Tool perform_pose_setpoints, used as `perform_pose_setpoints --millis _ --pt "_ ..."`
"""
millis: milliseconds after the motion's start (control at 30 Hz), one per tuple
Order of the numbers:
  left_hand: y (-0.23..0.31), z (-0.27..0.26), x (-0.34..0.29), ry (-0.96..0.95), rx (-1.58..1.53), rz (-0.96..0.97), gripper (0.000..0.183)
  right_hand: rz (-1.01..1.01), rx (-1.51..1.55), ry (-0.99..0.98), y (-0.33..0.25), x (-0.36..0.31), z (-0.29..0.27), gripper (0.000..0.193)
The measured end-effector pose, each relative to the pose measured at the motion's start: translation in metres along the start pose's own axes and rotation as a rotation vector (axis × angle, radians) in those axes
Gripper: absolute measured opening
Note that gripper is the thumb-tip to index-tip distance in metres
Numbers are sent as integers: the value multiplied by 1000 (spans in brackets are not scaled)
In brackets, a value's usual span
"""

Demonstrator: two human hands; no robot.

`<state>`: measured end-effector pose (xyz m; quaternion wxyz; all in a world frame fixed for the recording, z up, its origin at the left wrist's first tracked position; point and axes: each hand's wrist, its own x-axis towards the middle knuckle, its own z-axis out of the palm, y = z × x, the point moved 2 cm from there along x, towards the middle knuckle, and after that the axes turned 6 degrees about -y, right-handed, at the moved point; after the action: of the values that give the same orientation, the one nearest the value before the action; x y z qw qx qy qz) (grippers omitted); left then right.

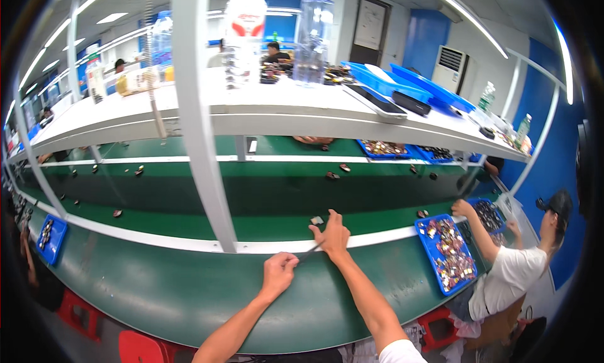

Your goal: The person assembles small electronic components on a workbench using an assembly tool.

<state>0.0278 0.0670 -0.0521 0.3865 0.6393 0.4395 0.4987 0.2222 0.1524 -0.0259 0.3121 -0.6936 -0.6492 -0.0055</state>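
My left hand [279, 275] is closed at the near edge of the belt, its fingers pinching a thin dark stick-like tool [308, 255]. The tool slants up toward my right wrist; its exact kind is too small to make out. Over the white rail and the green belt reaches my right hand [335, 235], thumb and fingers apart. Just beyond its thumb lies a small pale-and-dark part [316, 221] on the belt, and I see no grip on it.
Small parts [332, 175] lie scattered along the green belt [277, 202]. At right, a blue tray [448, 253] holds many small shiny pieces, beside a co-worker [513, 272]. A white post [204, 117] and a shelf [283, 120] with bottles stand ahead. Another blue tray [51, 239] sits left.
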Motion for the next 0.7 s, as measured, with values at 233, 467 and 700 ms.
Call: perform_pose_setpoints --millis 233,467,700 --pt "3 4 -2 26 105 169 11 -151 178 61 16 1 8 57" --pt "16 -1 -12 -26 83 112 9 -165 224 86 16 -32 -9 50" --pt "4 -4 -6 13 29 89 9 -31 366 150 32 -76 -61 47"
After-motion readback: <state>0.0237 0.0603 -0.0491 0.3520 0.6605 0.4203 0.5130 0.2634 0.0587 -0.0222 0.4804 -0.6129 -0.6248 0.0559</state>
